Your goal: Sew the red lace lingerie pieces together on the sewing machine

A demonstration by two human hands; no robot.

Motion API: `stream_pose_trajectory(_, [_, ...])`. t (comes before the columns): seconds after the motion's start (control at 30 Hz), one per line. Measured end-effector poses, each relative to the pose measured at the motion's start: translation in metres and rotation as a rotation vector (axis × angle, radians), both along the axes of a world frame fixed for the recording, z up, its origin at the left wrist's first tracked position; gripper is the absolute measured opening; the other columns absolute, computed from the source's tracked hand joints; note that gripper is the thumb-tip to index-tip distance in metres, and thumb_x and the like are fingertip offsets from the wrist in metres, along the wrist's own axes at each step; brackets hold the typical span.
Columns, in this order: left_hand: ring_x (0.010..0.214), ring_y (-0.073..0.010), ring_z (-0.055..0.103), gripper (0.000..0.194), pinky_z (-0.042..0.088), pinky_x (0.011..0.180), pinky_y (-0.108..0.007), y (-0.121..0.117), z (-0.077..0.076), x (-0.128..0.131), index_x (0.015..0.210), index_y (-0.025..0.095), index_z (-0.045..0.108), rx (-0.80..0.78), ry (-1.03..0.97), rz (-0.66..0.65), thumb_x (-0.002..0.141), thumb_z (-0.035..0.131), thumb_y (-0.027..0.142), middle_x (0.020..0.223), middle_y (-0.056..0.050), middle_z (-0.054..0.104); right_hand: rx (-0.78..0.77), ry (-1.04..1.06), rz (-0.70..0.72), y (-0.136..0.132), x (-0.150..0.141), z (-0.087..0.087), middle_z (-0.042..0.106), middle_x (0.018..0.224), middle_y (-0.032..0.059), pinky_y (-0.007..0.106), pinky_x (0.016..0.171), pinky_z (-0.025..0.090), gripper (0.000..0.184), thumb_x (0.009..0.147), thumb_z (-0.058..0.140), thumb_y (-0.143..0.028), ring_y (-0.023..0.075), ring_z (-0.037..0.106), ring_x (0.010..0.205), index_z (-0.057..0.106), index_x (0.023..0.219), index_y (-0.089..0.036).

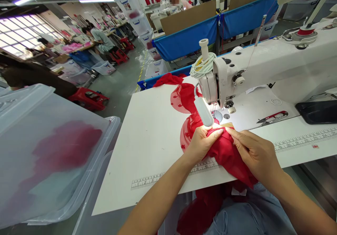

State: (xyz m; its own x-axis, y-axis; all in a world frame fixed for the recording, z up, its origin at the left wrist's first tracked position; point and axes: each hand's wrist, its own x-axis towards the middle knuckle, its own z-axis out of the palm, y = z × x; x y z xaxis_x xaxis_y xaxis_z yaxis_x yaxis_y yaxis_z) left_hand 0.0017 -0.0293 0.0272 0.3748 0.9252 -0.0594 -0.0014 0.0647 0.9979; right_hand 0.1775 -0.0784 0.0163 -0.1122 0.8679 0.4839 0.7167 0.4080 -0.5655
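Observation:
A piece of red fabric [226, 154] lies on the white sewing table [152, 140] and runs under the head of a white sewing machine [263, 66]. Sheer red lace [184, 98] trails away behind the needle. My left hand [201, 143] pinches the fabric's left edge just in front of the presser foot, under the small lamp [204, 110]. My right hand [254, 150] lies on the fabric to the right, fingers pressed together and pointing at the needle, holding the cloth down. More red cloth hangs off the table edge into my lap.
Red-handled thread snips [273, 117] and a dark phone [317, 111] lie right of the needle. A clear plastic bin [52, 158] with red cloth stands at my left. Printed rulers mark the table's front edge. Other people work at stations behind, and blue cloth troughs [186, 40] stand beyond the table.

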Motion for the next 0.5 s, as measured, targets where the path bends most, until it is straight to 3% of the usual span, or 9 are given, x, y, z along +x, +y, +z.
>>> stream_pose_trajectory(0.1, [0.069, -0.0115, 0.051, 0.024, 0.042, 0.064, -0.023, 0.0, -0.001, 0.0, 0.078, 0.016, 0.063, -0.06, -0.101, -0.03, 0.09, 0.065, 0.037, 0.073, 0.001, 0.059, -0.053, 0.225, 0.031, 0.001, -0.005, 0.0, 0.077, 0.097, 0.003, 0.027, 0.072, 0.057, 0.031, 0.095, 0.05, -0.023, 0.0169, 0.072, 0.083, 0.075, 0.113, -0.027])
stream_pose_trajectory(0.2, [0.066, -0.0107, 0.052, 0.027, 0.042, 0.064, -0.023, -0.001, -0.002, 0.0, 0.076, 0.015, 0.063, -0.11, -0.162, -0.053, 0.09, 0.065, 0.038, 0.071, 0.001, 0.059, -0.215, 0.458, 0.004, 0.001, -0.009, 0.002, 0.075, 0.081, 0.0019, 0.03, 0.066, 0.056, 0.026, 0.091, 0.057, -0.03, 0.017, 0.068, 0.071, 0.078, 0.105, -0.028])
stream_pose_trajectory(0.33, [0.066, -0.0101, 0.051, 0.029, 0.041, 0.063, -0.022, -0.002, -0.002, 0.0, 0.075, 0.015, 0.06, -0.141, -0.161, -0.042, 0.09, 0.066, 0.04, 0.071, 0.001, 0.058, -0.512, 0.867, 0.021, 0.003, -0.014, 0.004, 0.059, 0.06, -0.0021, 0.024, 0.043, 0.04, 0.026, 0.083, 0.069, -0.04, 0.0085, 0.045, 0.046, 0.079, 0.102, -0.025])
stream_pose_trajectory(0.5, [0.062, -0.0087, 0.046, 0.031, 0.036, 0.057, -0.021, -0.002, 0.001, 0.0, 0.073, 0.015, 0.058, -0.126, -0.17, -0.045, 0.089, 0.066, 0.041, 0.067, 0.003, 0.054, -0.718, 1.217, 0.065, 0.007, -0.015, 0.003, 0.051, 0.058, -0.004, 0.019, 0.037, 0.022, 0.035, 0.066, 0.084, -0.044, 0.0035, 0.031, 0.042, 0.08, 0.094, -0.023])
